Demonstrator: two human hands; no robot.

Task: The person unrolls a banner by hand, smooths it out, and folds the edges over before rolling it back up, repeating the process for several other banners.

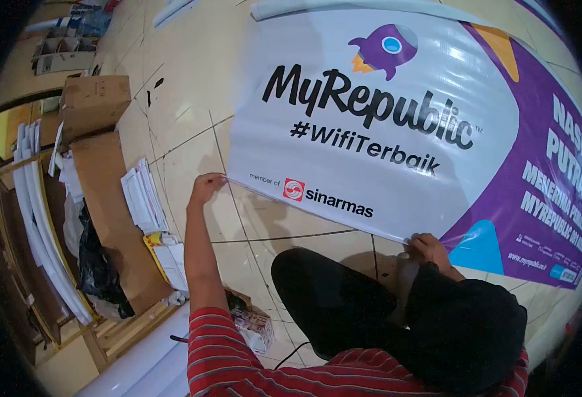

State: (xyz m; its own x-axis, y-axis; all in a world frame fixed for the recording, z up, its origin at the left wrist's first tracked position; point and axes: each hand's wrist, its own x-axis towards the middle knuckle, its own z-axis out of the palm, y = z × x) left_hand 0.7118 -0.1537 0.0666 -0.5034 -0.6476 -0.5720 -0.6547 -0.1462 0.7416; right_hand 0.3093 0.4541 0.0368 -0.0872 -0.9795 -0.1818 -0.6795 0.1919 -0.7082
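A large white and purple printed banner (384,132) lies spread over the tiled floor, with a rocket picture and "MyRepublic" lettering. My left hand (208,186) pinches the banner's near left corner between its fingers. Farther right, my right hand (430,249) is closed on the banner's near edge, just left of the light blue shape. Along the far side of the banner runs a rolled white edge (370,6). The right end of the banner reaches the dark border of the view.
Cardboard boxes (96,99) and stacked papers (144,198) stand at the left, beside a shelf with long white rolls (43,218). A black plastic bag (97,264) lies there too. My bent knees are close to the banner's near edge. White rolls (139,357) lie at the lower left.
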